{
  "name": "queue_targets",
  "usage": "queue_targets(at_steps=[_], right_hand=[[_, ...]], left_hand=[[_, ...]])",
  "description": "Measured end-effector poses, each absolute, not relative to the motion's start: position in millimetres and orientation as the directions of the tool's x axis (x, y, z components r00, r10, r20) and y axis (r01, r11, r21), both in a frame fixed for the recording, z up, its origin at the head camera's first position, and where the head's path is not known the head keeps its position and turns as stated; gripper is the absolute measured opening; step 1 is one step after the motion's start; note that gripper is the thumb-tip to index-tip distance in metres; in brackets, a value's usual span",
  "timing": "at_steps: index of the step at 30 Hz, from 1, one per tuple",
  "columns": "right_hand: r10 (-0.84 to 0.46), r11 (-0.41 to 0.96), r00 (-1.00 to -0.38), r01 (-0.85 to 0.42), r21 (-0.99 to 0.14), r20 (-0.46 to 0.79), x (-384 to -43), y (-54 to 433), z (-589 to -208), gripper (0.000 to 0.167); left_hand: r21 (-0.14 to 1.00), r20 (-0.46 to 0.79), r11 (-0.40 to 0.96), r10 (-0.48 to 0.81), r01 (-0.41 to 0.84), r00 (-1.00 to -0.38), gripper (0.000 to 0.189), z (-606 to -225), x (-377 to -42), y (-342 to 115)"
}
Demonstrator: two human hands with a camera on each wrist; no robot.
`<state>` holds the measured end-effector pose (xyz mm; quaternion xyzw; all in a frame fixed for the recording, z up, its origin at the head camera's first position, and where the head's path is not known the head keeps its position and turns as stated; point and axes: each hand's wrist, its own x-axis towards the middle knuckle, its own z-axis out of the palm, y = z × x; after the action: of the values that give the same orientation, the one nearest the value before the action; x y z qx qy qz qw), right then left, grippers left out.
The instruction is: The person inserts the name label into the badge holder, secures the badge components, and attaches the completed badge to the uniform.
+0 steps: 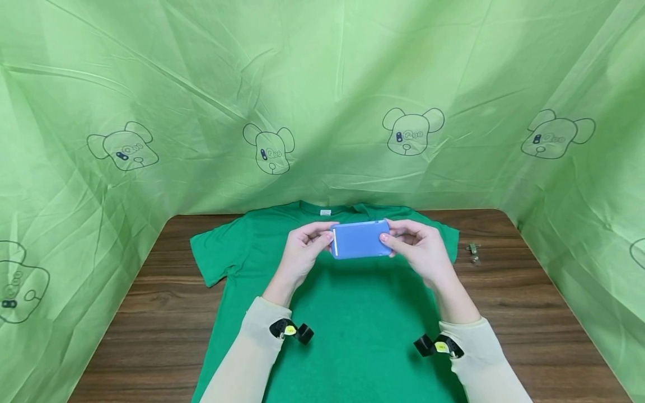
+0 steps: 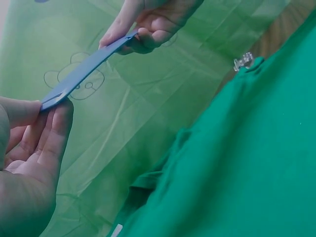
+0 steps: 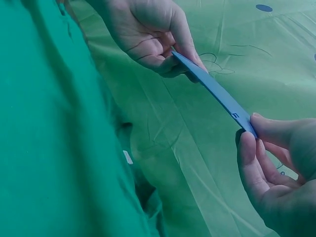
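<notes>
A thin blue plastic card holder [image 1: 359,239] with a pale strip along its left end is held up above a green T-shirt [image 1: 342,313]. My left hand [image 1: 304,249] pinches its left end between thumb and fingers. At the opposite end, my right hand [image 1: 420,249] pinches it the same way. Both wrist views show the card holder [image 2: 79,76] [image 3: 217,91] nearly edge-on between the hands, apart from the cloth. Whether it contains a card cannot be told.
The T-shirt lies spread on a dark wooden table [image 1: 166,313], its collar at the far edge. A small metal clip with a clear strap [image 1: 473,252] lies right of the right sleeve. Green curtains [image 1: 322,84] with bear drawings enclose the back and sides.
</notes>
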<state>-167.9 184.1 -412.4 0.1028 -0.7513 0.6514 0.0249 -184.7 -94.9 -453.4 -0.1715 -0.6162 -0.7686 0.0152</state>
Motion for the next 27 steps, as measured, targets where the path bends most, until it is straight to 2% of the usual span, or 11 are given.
queue_targets(at_steps=[6,27], right_hand=[[-0.156,0.115,-0.972,-0.193,-0.974,0.174,-168.6,184.4,-415.3,0.026],[-0.143,0.147,-0.973,-0.203,-0.968,0.182,-170.1,183.8,-420.3,0.028]], left_hand=[[0.941,0.281,-0.248,0.195,0.229,-0.940,0.026,-454.6,-185.0,-94.3],[0.946,0.260,-0.248,0.201,0.207,-0.944,0.027,-453.0,-182.8,-93.2]])
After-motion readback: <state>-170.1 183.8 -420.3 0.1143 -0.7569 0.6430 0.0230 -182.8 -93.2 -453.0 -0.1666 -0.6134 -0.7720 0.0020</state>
